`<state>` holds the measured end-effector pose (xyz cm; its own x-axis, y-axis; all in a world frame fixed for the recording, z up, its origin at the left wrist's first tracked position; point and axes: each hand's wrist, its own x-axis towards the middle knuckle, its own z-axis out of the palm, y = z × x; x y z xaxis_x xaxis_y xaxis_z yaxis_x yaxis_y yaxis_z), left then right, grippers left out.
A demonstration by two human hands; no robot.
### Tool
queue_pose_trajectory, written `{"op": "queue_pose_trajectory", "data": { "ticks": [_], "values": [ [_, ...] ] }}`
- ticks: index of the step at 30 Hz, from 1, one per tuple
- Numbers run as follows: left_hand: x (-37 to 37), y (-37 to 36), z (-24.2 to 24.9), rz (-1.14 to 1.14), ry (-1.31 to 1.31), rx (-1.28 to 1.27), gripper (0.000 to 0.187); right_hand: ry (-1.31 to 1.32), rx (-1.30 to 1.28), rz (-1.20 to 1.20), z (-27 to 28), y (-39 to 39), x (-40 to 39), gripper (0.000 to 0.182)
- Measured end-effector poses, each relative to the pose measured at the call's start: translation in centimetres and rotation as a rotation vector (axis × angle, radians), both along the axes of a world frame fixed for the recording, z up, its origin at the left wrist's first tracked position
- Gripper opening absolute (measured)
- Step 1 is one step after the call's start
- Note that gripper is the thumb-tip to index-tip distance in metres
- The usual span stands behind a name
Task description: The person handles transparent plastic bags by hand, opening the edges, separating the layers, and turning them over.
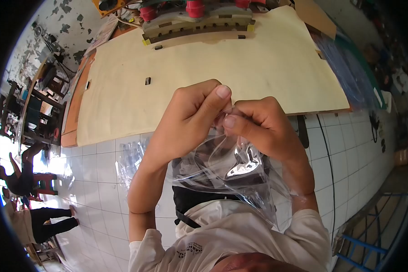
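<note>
Hands [183,120] pinch clear plastic [247,165]; shirt lettering [189,250] unclear

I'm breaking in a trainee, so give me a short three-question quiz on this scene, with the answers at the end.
1. What do the left hand and right hand pinch between them?
2. True or false: the red stool is off to the person's left.
3. What colour is the large sheet on the table? (a) green (b) cream (c) red

Key: 1: clear film; 2: true; 3: b
</note>
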<state>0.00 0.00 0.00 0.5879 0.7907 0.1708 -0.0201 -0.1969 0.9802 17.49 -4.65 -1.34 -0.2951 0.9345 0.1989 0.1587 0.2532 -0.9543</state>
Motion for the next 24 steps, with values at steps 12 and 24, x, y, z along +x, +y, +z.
{"op": "queue_pose_trajectory", "data": {
  "ticks": [12, 24],
  "values": [
    [-0.2, -0.1, -0.8, 0.068, 0.063, 0.082, 0.026, 0.077, 0.038, 0.028, -0.1, 0.0, 0.6, 0.025],
    [-2.2, -0.2, -2.1, 0.116, 0.119, 0.229, 0.023, 0.181, -0.079, -0.034, 0.6, -0.1, 2.5, 0.027]
  ]
}}
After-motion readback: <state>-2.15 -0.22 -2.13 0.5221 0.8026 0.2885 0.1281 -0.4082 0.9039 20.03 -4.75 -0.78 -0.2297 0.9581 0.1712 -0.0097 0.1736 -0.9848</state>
